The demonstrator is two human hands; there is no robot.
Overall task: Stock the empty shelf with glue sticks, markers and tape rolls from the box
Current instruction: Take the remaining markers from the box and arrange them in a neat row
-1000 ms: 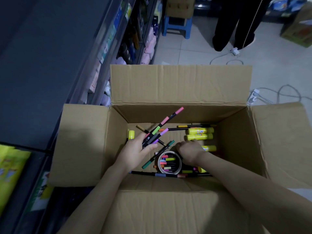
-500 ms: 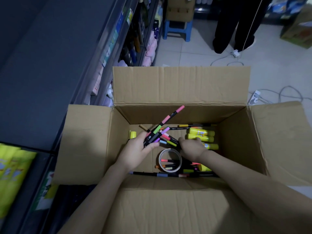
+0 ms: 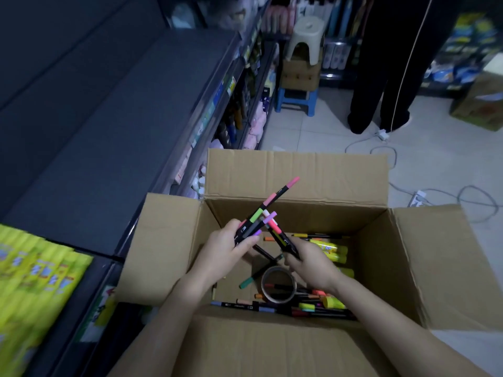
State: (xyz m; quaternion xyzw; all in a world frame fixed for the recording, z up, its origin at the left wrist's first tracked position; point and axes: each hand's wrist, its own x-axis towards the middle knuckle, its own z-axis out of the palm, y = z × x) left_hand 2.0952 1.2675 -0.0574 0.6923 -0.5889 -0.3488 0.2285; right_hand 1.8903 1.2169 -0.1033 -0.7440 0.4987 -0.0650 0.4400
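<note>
Markers (image 3: 261, 213) with pink, green and purple caps are bunched in the left hand (image 3: 226, 248). Its fingers and thumb are curled round the black barrels and the tips fan up and away, above the open cardboard box (image 3: 296, 170). The right hand (image 3: 310, 263) is just beside it, fingers closed round the lower end of a pink-capped marker (image 3: 276, 232). That marker leans toward the bunch, and its cap meets the others. Whether this hand holds a second marker I cannot tell. Both forearms reach in over the box's near flap.

On the box floor, under the hands, a tape roll (image 3: 277, 298) lies flat with markers showing through its ring. Loose markers (image 3: 285, 308) lie along the near wall, and yellow glue sticks (image 3: 330, 250) lie by the right wall, partly hidden by the right hand.

To the left runs the dark, bare shelf (image 3: 109, 131), with yellow packets (image 3: 32, 281) lower down. Beyond the box there are a blue stool (image 3: 296, 100), a person's black trouser legs (image 3: 381, 77) and a white cable (image 3: 381, 148) on the tiled floor.
</note>
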